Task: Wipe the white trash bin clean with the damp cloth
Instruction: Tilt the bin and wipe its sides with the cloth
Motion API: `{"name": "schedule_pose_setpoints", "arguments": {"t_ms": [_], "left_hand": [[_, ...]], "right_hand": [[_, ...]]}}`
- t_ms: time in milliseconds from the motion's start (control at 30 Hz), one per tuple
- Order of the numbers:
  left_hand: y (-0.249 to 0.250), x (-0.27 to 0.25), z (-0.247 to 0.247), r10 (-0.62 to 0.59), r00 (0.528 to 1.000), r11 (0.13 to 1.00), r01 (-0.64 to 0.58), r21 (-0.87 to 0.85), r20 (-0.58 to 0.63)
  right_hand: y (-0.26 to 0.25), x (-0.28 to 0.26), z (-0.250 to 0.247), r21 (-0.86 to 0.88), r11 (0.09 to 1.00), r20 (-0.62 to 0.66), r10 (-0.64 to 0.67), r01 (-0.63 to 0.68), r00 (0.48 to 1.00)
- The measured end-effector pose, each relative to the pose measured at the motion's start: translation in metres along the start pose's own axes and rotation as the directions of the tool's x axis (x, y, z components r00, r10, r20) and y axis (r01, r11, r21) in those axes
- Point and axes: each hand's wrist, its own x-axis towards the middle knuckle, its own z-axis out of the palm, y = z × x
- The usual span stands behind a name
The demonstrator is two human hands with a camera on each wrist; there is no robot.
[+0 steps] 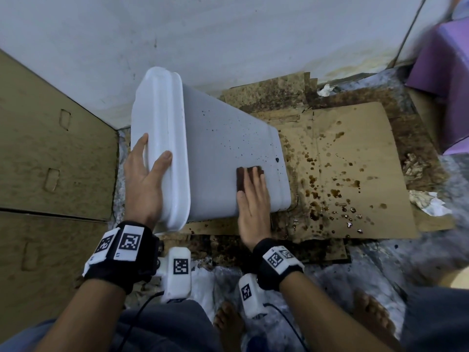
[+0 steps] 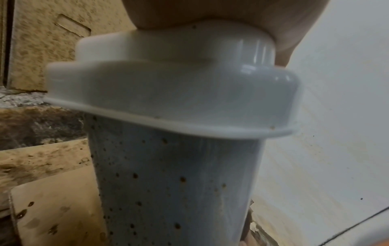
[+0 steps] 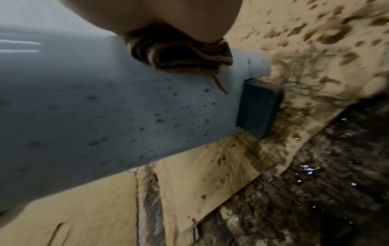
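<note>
Brown cloth (image 1: 250, 177): pressed flat under the right hand (image 1: 252, 212), fingers straight, low on the speckled side.
White trash bin (image 1: 223, 148): tilted over stained cardboard (image 1: 355, 138).
Left hand (image 1: 144, 184): clasps the lid; brace firmly.
Stroke: overlapping passes across remaining spots.

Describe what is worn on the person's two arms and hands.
Both hands are bare, the left hand and the right hand. Each wrist wears a black strap with white blocks printed with black square codes, plus a white camera housing with a thin black cable. No sleeves.
</note>
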Motion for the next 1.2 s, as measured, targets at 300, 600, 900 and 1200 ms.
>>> {"name": "schedule_pose_setpoints", "arguments": {"t_ms": [300, 600, 900, 1200], "left_hand": [[-0.003, 0.001, -0.003, -0.014, 1.0, 1.0, 0.014, -0.022, 0.011], [-0.007, 0.003, 0.0, -0.014, 1.0, 0.999, 0.014, -0.034, 0.005], [-0.012, 0.006, -0.003, -0.006, 1.0, 0.997, 0.007, -0.073, 0.006], [-0.018, 0.009, -0.005, 0.019, 1.0, 0.999, -0.019, -0.043, 0.014]], "right_hand": [[0.034, 0.017, -0.006, 0.008, 0.992, -0.019, 0.129, -0.129, 0.991], [0.091, 0.045, -0.021, 0.018, 0.937, -0.027, 0.35, -0.35, 0.936], [0.023, -0.001, -0.003, 0.043, 0.997, -0.012, -0.068, 0.068, 0.998], [0.088, 0.043, -0.02, 0.026, 0.949, -0.036, 0.316, -0.315, 0.948]]}}
